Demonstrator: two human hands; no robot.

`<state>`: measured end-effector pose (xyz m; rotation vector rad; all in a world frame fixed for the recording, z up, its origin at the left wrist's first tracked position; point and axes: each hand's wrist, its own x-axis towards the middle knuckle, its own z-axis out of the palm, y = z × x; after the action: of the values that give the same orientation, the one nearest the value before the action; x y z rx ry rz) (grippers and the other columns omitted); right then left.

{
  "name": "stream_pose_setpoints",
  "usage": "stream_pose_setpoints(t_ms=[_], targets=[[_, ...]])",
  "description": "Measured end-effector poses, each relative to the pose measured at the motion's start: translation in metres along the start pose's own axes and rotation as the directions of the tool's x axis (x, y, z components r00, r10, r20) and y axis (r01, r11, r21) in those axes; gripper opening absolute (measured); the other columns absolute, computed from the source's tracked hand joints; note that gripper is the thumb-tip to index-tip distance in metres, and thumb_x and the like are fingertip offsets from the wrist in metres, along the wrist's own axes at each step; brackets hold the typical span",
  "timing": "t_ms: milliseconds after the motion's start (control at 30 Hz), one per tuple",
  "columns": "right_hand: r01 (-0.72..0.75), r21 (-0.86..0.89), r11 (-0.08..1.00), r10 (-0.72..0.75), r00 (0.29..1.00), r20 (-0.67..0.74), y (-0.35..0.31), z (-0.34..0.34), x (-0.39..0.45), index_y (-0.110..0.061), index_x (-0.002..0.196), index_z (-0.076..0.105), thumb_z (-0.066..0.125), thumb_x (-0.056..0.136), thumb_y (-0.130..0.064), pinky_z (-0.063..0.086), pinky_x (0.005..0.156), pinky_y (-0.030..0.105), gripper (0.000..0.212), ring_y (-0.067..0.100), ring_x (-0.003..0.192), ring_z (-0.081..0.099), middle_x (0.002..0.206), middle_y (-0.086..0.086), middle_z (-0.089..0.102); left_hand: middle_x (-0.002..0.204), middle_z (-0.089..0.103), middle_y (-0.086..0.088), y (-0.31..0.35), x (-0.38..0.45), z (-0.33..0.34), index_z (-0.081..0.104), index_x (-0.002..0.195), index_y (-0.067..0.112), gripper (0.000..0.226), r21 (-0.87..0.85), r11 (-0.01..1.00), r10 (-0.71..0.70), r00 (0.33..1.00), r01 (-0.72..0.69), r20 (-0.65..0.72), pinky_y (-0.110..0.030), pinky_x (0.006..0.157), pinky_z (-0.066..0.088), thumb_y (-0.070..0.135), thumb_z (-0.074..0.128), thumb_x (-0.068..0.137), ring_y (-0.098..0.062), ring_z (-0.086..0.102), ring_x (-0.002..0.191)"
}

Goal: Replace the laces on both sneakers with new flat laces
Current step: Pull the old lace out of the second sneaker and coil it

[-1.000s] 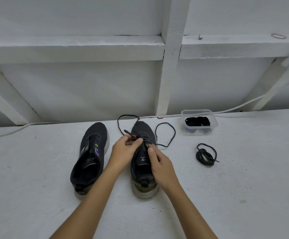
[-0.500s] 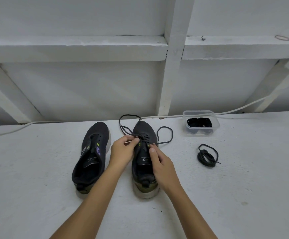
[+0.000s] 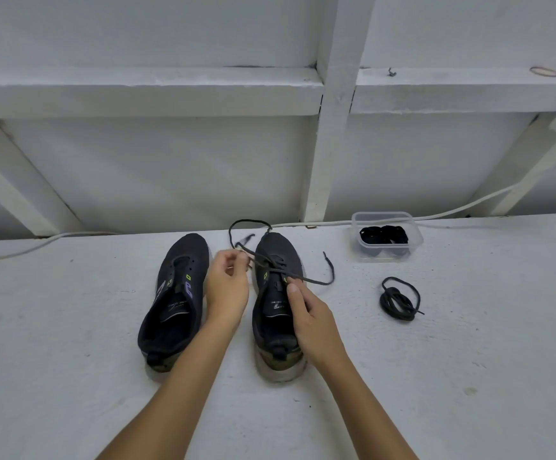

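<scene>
Two dark sneakers stand side by side on the white surface, toes away from me. The left sneaker (image 3: 173, 300) has no lace. The right sneaker (image 3: 278, 293) carries a dark lace (image 3: 316, 281) through its front eyelets, with one end trailing right and a loop lying past the toe. My left hand (image 3: 226, 287) pinches the lace's left strand beside the shoe. My right hand (image 3: 309, 313) rests on the right sneaker's right edge, thumb pressing at an eyelet where the lace crosses.
A bundled black lace (image 3: 399, 298) lies on the surface to the right. A clear plastic tub (image 3: 386, 250) behind it holds more black laces. A white cable (image 3: 37, 245) runs along the wall base. White wooden framing rises at the back.
My left hand has drawn the lace out to the left, away from the shoe. The loop on the right has pulled straight into a trailing end. My right hand stays at the eyelet.
</scene>
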<state>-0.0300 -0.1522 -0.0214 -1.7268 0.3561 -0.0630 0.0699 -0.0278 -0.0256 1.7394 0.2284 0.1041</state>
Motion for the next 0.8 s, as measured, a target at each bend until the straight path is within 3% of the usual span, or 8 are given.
stream_pose_setpoints(t_ms=[100, 233, 300, 400, 533, 600, 700, 800], targets=[[-0.006, -0.004, 1.000, 0.006, 1.000, 0.002, -0.003, 0.000, -0.001, -0.051, 0.111, 0.066, 0.042, 0.107, -0.041, 0.044, 0.078, 0.003, 0.026, -0.012, 0.105, 0.060, 0.110, -0.032, 0.067, 0.095, 0.069, 0.008, 0.007, -0.003, 0.004, 0.054, 0.093, 0.029, 0.009, -0.203, 0.971, -0.154, 0.980, 0.125, -0.130, -0.030, 0.076, 0.052, 0.029, 0.050, 0.102, -0.007, 0.070, 0.090], [0.009, -0.008, 1.000, -0.009, 1.000, 0.016, -0.002, -0.001, 0.000, -0.046, 0.117, 0.066, 0.040, 0.108, -0.043, 0.048, 0.085, 0.012, 0.028, -0.005, 0.108, 0.063, 0.114, -0.022, 0.069, 0.104, 0.071, 0.004, -0.003, -0.007, 0.003, 0.070, 0.099, 0.027, 0.013, 0.055, 0.990, -0.140, 0.953, 0.130, 0.267, -0.035, 0.088, 0.055, 0.038, 0.067, 0.093, -0.014, 0.068, 0.097], [0.014, -0.007, 1.000, -0.014, 1.000, 0.020, 0.000, -0.001, 0.001, -0.042, 0.118, 0.066, 0.039, 0.108, -0.042, 0.048, 0.085, 0.015, 0.029, -0.002, 0.106, 0.064, 0.113, -0.018, 0.070, 0.100, 0.072, 0.008, -0.004, -0.004, 0.001, 0.073, 0.092, 0.027, 0.008, 0.111, 0.993, -0.069, 0.954, 0.038, 0.291, -0.026, 0.083, 0.053, 0.035, 0.070, 0.091, -0.007, 0.067, 0.092], [0.008, -0.021, 1.000, -0.007, 1.000, 0.024, 0.003, -0.001, 0.002, -0.040, 0.128, 0.065, 0.039, 0.107, -0.046, 0.048, 0.095, 0.020, 0.033, -0.002, 0.116, 0.060, 0.125, -0.019, 0.067, 0.085, 0.071, 0.013, 0.001, 0.000, 0.000, 0.066, 0.086, 0.026, 0.011, 0.104, 0.993, 0.039, 0.989, -0.054, 0.143, -0.015, 0.070, 0.048, 0.030, 0.063, 0.096, 0.004, 0.066, 0.077], [-0.025, -0.037, 0.999, 0.025, 1.000, -0.009, 0.007, -0.001, 0.003, -0.037, 0.145, 0.054, 0.041, 0.104, -0.052, 0.033, 0.107, 0.010, 0.045, -0.006, 0.134, 0.042, 0.148, -0.024, 0.047, 0.085, 0.069, 0.006, 0.007, 0.007, 0.002, 0.056, 0.088, 0.024, 0.013, -0.212, 0.972, -0.132, 0.981, 0.100, -0.143, -0.033, 0.076, 0.052, 0.028, 0.056, 0.101, 0.001, 0.068, 0.072], [-0.027, -0.042, 0.999, 0.027, 1.000, -0.004, 0.005, 0.000, 0.003, -0.037, 0.144, 0.054, 0.041, 0.105, -0.051, 0.028, 0.096, -0.001, 0.044, -0.010, 0.130, 0.041, 0.144, -0.028, 0.046, 0.085, 0.070, 0.006, 0.005, 0.007, 0.001, 0.061, 0.088, 0.023, 0.016, -0.187, 0.964, -0.199, 0.979, 0.187, -0.045, -0.034, 0.074, 0.050, 0.032, 0.058, 0.100, -0.003, 0.067, 0.073], [-0.016, -0.032, 0.999, 0.016, 1.000, 0.000, 0.004, -0.001, 0.002, -0.048, 0.133, 0.060, 0.041, 0.106, -0.049, 0.037, 0.089, 0.000, 0.033, -0.014, 0.121, 0.051, 0.133, -0.035, 0.056, 0.090, 0.075, 0.007, 0.001, 0.002, -0.003, 0.074, 0.091, 0.024, 0.015, 0.006, 0.974, -0.217, 0.915, 0.228, 0.340, -0.032, 0.078, 0.055, 0.039, 0.070, 0.091, -0.011, 0.070, 0.088], [-0.017, -0.031, 0.999, 0.017, 1.000, -0.003, 0.005, -0.001, 0.003, -0.041, 0.139, 0.059, 0.040, 0.106, -0.050, 0.042, 0.105, 0.014, 0.039, -0.005, 0.128, 0.050, 0.141, -0.024, 0.056, 0.083, 0.074, 0.010, -0.002, 0.001, -0.003, 0.073, 0.086, 0.026, 0.008, 0.077, 0.995, -0.075, 0.967, 0.058, 0.242, -0.027, 0.075, 0.053, 0.031, 0.071, 0.091, -0.002, 0.068, 0.080]])
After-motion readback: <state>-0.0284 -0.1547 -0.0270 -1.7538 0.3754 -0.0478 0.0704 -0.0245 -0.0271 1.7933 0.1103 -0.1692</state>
